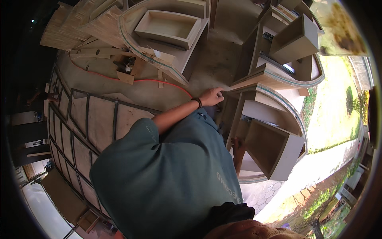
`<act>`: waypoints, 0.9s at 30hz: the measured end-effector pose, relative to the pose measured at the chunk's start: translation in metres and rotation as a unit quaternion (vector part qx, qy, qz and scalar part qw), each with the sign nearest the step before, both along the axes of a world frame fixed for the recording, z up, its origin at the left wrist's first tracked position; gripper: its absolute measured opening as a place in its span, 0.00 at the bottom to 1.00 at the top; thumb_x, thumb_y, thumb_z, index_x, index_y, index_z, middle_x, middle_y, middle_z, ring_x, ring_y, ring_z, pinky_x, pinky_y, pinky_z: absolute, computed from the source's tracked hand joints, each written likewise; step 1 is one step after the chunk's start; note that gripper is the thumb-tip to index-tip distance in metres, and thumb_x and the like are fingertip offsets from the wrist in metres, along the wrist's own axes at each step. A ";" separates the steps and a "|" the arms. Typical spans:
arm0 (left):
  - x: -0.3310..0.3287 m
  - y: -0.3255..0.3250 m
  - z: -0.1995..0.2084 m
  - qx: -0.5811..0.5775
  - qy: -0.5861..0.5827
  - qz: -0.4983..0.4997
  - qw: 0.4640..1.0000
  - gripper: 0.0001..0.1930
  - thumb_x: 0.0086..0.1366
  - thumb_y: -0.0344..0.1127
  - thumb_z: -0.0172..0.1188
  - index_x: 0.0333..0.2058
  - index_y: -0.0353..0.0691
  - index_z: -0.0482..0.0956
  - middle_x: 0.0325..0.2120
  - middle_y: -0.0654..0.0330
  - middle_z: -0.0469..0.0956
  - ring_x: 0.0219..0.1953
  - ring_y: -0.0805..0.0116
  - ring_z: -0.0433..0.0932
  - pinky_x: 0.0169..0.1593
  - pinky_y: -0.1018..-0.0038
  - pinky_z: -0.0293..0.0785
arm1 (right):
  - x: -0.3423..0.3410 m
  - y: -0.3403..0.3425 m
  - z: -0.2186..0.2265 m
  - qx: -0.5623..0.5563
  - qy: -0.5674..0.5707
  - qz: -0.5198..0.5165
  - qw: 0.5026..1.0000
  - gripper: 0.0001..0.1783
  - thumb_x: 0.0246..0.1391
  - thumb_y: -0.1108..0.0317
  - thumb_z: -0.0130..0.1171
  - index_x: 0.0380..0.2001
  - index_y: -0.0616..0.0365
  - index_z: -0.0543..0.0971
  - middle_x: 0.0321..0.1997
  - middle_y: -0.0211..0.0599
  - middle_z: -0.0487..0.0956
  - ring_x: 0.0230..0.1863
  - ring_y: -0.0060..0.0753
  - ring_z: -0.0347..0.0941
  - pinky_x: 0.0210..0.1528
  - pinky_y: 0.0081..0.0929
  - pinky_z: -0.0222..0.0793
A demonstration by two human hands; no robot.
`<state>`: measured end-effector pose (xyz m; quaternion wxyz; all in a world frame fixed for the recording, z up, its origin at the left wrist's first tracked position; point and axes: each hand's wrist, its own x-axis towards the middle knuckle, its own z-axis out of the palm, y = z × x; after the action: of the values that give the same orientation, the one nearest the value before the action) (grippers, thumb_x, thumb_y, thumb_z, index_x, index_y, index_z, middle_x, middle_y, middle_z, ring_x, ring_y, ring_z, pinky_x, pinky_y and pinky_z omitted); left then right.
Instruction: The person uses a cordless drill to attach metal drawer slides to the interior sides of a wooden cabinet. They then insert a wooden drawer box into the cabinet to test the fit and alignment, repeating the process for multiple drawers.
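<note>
A pale curved cabinet [274,93] with a banded rim stands close to my right side. From it a wooden drawer [289,157] with a whitish front juts out, its inside brown and bare. My right hand [238,145] reaches in beside the back end of this drawer; shadow hides what its fingers do. My left hand [213,96], with a dark beaded bracelet [196,102] on the wrist, is stretched forward at the cabinet's near corner. Its fingers are curled, and whatever lies inside them cannot be made out.
Another curved cabinet [274,75] with a pulled-out drawer [300,38] stands ahead. A third unit [151,55] holds a shallow drawer [169,26]. An orange hose [147,80] runs over the floor past a cardboard box [125,75]. Dark-framed panels [99,115] lie at left.
</note>
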<state>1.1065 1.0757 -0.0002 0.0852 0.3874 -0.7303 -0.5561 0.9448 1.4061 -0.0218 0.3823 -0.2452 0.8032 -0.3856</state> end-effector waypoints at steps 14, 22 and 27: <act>0.081 -0.156 0.010 -0.118 0.060 0.434 0.891 0.25 0.66 0.41 0.65 0.58 0.36 0.73 0.51 0.46 0.78 0.51 0.53 0.80 0.54 0.61 0.77 | 0.025 -0.251 0.071 0.075 0.024 0.139 0.987 0.44 0.69 0.32 0.40 0.48 0.69 0.82 0.39 0.54 0.82 0.47 0.43 0.78 0.54 0.38 0.70; 0.066 -0.266 0.001 -0.327 -0.131 0.399 0.846 0.29 0.62 0.38 0.66 0.60 0.39 0.70 0.57 0.47 0.71 0.62 0.44 0.67 0.64 0.54 0.66 | 0.006 -0.416 0.068 -0.009 0.113 0.241 0.964 0.38 0.72 0.39 0.41 0.42 0.68 0.83 0.26 0.49 0.78 0.32 0.39 0.75 0.40 0.39 0.69; 0.072 -0.280 0.015 -0.245 -0.056 0.358 0.899 0.25 0.65 0.40 0.64 0.59 0.40 0.72 0.52 0.49 0.77 0.55 0.48 0.76 0.58 0.57 0.74 | 0.004 -0.533 0.098 -0.025 0.205 0.320 0.925 0.24 0.71 0.53 0.49 0.41 0.66 0.82 0.38 0.59 0.84 0.43 0.62 0.81 0.43 0.46 0.75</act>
<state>1.1787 0.7962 0.0153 0.3297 0.6201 -0.6591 -0.2691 0.9490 0.8733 0.0765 0.3057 -0.5725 0.7329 -0.2042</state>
